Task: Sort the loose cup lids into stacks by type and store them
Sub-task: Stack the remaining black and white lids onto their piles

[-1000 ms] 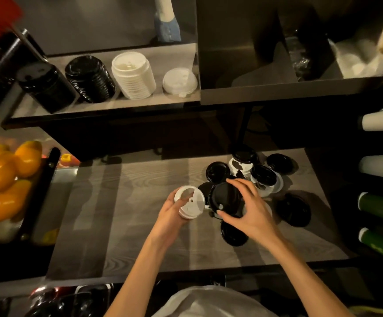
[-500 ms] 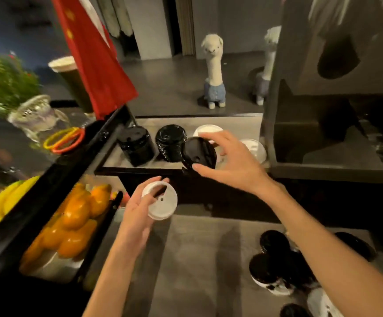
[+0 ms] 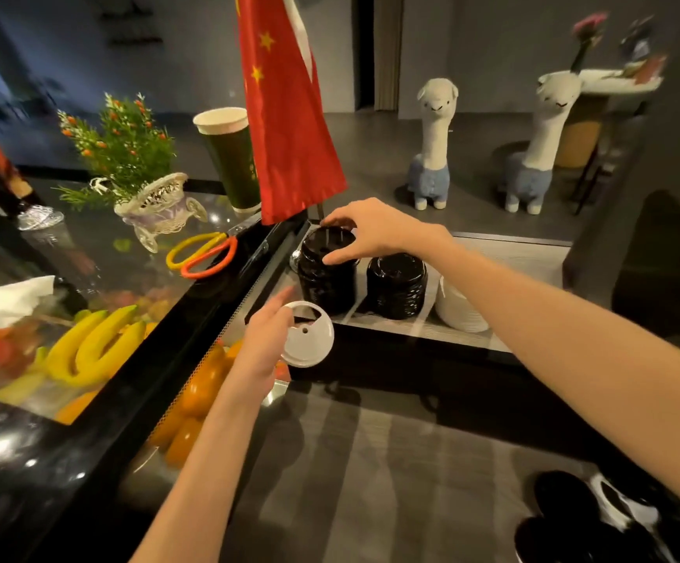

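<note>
Two glossy ribbed black lid stacks (image 3: 326,274), round white lid (image 3: 307,335) nearby

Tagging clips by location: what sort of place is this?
Probably a drinks shop counter: stacks of black plastic cup lids on a shelf, a tall green paper cup, and a glass-topped fruit display case.

Drinks shop or café counter. Lid stacks (image 3: 327,274) on a shelf (image 3: 504,253), tall paper cup (image 3: 230,156), chilled display of bananas (image 3: 86,343) and oranges (image 3: 200,396), worktop (image 3: 391,473) with loose lids (image 3: 565,493).
</note>
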`<control>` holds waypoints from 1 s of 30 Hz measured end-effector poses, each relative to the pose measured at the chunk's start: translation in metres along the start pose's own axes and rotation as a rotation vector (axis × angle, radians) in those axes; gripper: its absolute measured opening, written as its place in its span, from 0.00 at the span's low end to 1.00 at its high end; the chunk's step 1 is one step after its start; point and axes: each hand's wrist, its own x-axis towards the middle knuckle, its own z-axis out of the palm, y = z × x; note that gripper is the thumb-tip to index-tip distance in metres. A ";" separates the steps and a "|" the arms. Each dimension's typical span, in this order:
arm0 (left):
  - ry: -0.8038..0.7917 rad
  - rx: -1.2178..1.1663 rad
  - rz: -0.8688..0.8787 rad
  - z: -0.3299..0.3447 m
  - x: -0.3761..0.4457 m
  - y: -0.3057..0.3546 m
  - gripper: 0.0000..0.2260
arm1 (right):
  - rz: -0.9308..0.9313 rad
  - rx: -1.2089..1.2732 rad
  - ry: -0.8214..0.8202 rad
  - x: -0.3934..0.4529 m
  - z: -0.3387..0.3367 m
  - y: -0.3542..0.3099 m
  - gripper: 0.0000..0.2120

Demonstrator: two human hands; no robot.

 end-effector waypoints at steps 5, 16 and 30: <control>-0.051 -0.025 -0.011 0.001 0.010 -0.001 0.28 | -0.023 -0.058 -0.079 0.011 0.002 -0.002 0.35; -0.036 -0.108 -0.001 -0.005 0.007 -0.005 0.19 | -0.042 -0.138 -0.101 0.006 0.012 -0.002 0.37; -0.115 -0.368 0.272 0.029 -0.036 0.027 0.14 | -0.139 0.152 0.256 -0.109 0.023 -0.025 0.37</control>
